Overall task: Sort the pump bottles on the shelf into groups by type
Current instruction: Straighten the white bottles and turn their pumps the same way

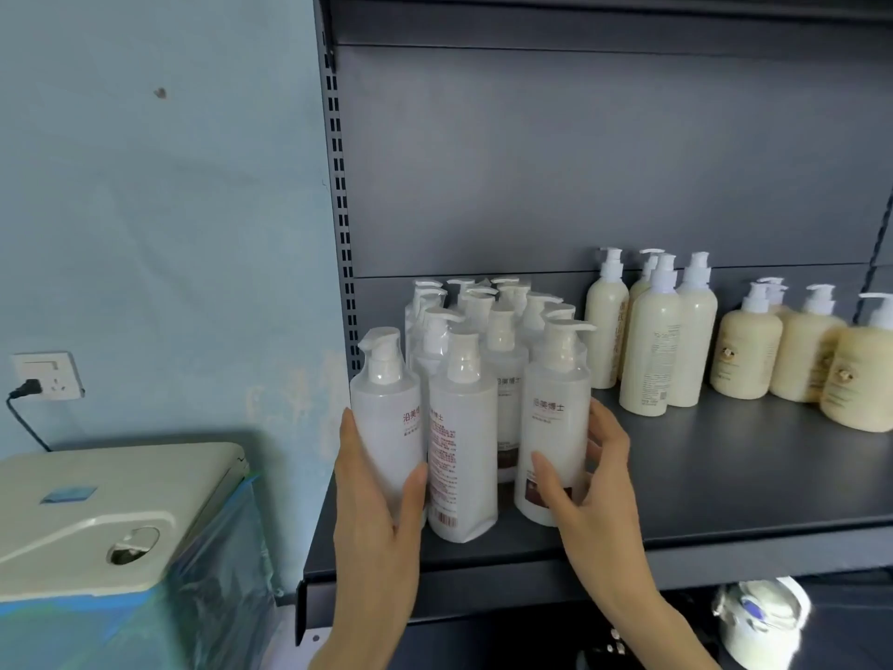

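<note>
A: Shelf status?

B: Dark grey metal shelf (725,476), flat deck, slotted upright (338,186) at its left end. Three groups standing on it, all upright.

A: Nearest the upright?

B: Translucent white pump bottles (502,340), tight cluster, several rows deep. Front row: front-left white bottle (386,418) just beside the upright, front-right white bottle (555,418) farther from it, one bottle between them.

A: Beyond that?

B: Four tall cream bottles (652,340), farther from the upright, apart from the cluster, toward the back panel. Farthest from the upright: squat cream bottles (802,355), four visible, last one cut by the frame edge.
</note>
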The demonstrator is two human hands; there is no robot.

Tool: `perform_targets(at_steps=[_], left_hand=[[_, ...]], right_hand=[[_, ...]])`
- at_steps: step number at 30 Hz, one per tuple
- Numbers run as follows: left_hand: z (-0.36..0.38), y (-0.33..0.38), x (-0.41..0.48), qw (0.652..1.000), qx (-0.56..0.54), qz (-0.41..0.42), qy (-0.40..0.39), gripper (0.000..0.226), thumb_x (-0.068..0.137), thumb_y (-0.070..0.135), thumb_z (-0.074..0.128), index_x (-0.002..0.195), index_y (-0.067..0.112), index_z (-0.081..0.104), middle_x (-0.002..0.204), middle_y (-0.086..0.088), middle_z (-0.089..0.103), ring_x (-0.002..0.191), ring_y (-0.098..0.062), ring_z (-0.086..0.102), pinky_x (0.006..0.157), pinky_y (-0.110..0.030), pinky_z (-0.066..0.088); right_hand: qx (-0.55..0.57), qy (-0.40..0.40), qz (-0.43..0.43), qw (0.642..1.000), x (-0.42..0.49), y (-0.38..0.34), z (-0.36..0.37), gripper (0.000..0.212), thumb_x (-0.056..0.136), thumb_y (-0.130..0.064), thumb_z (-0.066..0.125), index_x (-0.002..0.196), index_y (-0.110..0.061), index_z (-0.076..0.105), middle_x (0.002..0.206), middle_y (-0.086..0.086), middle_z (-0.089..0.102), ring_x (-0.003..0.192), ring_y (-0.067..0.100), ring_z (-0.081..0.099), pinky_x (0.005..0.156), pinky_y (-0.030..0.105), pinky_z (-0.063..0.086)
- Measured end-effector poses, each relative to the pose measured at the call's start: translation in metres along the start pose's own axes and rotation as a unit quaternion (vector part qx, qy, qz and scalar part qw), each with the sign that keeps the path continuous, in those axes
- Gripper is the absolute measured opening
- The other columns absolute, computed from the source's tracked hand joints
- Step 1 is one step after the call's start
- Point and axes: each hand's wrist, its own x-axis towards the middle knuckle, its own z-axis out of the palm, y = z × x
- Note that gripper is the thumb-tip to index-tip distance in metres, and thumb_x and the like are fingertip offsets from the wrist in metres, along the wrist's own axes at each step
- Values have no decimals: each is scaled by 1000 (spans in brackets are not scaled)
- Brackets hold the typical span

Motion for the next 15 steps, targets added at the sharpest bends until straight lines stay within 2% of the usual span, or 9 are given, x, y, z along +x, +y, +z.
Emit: perform_targets(at_steps=[3,5,6,9,10,11,13,15], left_hand=[[1,-3,1,1000,-12,-5,-10,76,87,36,59,145,50,11,146,16,37,131,-12,43,103,-49,42],[2,-4,1,1000,-13,-7,-13,75,88,39,60,144,52,11,145,15,38,128,-14,46,99,-49,45],[2,-4,1,1000,-14,-7,-13,75,87,40,60,143,54,11,144,16,39,127,-13,47,98,-45,47],[2,-3,1,1000,-24,-12,-14,76,82,43,60,141,57,13,141,21,42,122,-5,49,88,-15,49],[2,-3,2,999,-29,-12,-16,76,82,43,60,141,56,14,139,22,44,122,-3,49,89,-15,48],[1,-3,3,999,-32,-10,-21,75,83,42,60,141,54,15,138,23,45,121,-2,50,93,-21,47],[1,-3,6,999,-35,-10,-32,73,84,43,62,140,53,17,133,26,48,117,1,52,94,-30,47],[1,-4,7,998,-43,-17,-40,72,83,46,64,137,54,18,128,30,50,113,3,54,90,-28,48]], right_hand=[[-9,11,-6,1000,5,4,-12,70,85,-20,66,124,-64,28,122,-38,47,111,-11,52,84,29,52],[-5,6,1,1000,8,5,-20,70,87,-19,64,121,-67,27,125,-37,46,114,-11,50,86,23,51],[-2,-2,4,1000,10,5,-24,68,87,-21,62,122,-67,27,127,-37,46,115,-12,49,86,17,50],[11,-37,15,999,12,3,-35,60,84,-30,57,128,-57,26,124,-45,44,117,-16,46,84,2,43],[14,-46,16,999,12,3,-38,60,84,-31,55,130,-54,25,125,-45,44,117,-16,45,84,1,42],[16,-53,18,998,12,3,-40,60,84,-31,54,132,-52,25,128,-42,43,118,-15,46,85,2,42],[21,-50,27,998,11,3,-39,60,85,-33,53,137,-47,26,138,-29,41,121,-10,45,87,5,43],[-9,-17,22,1000,7,1,-35,62,87,-33,52,144,-35,27,143,-19,36,128,-7,38,95,9,39]])
